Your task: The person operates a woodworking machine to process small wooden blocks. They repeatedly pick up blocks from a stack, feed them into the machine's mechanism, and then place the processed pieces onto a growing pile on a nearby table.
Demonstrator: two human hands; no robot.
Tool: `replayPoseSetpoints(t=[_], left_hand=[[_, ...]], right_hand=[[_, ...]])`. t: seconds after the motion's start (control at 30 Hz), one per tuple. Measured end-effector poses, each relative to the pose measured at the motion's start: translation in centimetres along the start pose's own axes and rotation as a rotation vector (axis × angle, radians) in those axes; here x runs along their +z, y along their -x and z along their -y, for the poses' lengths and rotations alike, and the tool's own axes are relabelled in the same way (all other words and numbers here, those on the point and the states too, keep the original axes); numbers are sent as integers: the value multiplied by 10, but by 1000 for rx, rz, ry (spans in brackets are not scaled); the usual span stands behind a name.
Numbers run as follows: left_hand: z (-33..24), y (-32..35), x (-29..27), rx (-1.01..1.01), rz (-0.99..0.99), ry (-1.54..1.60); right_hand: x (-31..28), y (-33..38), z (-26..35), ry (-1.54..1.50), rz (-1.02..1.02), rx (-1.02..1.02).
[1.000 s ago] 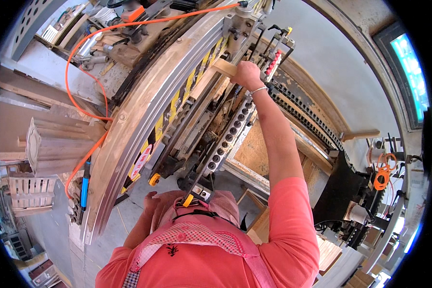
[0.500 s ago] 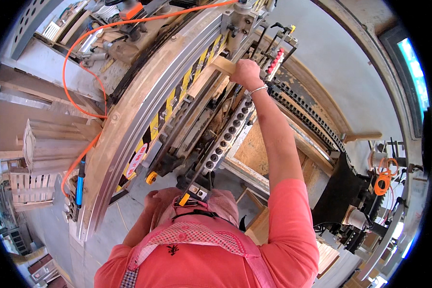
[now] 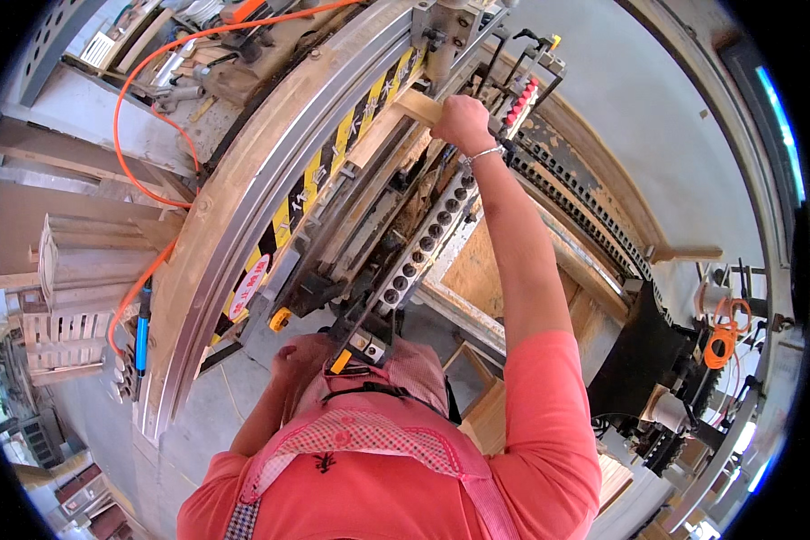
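My right hand [image 3: 463,123] reaches far forward over the machine, closed on the end of a pale wooden strip [image 3: 418,106]. A metal bracelet [image 3: 487,154] circles that wrist. The strip meets another light board [image 3: 376,139] lying along the machine's slatted bed. Close to my right forearm runs a white rail with a row of round dark holes [image 3: 430,244]. My left hand [image 3: 302,353] hangs low by my waist, beside the machine's near end and its yellow knob [image 3: 281,319]. Its fingers are mostly hidden from view, and I make out nothing in it.
A curved metal-edged beam with yellow-black striped tape [image 3: 313,175] borders the bed on the left. An orange air hose [image 3: 120,135] loops over it to a blue air gun [image 3: 142,346]. Red knobs [image 3: 518,102] and chain tracks [image 3: 585,198] lie right of my hand.
The view has shifted slightly, so the machine sits a little differently in the picture. My right hand keeps its grip on the strip; my left hand stays low.
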State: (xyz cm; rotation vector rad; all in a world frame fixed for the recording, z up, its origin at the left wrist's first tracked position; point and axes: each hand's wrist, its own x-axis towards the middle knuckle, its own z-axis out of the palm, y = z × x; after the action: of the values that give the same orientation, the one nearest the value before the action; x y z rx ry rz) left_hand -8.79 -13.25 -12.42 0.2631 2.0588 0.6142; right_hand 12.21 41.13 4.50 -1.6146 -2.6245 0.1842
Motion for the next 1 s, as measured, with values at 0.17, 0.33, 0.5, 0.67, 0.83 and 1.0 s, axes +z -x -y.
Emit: replayPoseSetpoints(t=[0.17,0.33,0.5,0.67,0.83,1.0], left_hand=[[29,-22,2,-3,17,145],[17,-19,-10,25,-1,-64],[44,-45,-33,179,5,-290],[49,-78,-61,428,47,-546],[54,-96,-75,372,234,-277],[62,-122,-68,249,383,-187]], right_hand=[[2,-2,2,-19,-11,-10],[9,0,-1,-5,-46,-8],[8,10,4,-22,-25,39],[3,109,56,-452,-799,114],[39,307,125,-739,-749,291],[71,495,162,-537,-597,645]])
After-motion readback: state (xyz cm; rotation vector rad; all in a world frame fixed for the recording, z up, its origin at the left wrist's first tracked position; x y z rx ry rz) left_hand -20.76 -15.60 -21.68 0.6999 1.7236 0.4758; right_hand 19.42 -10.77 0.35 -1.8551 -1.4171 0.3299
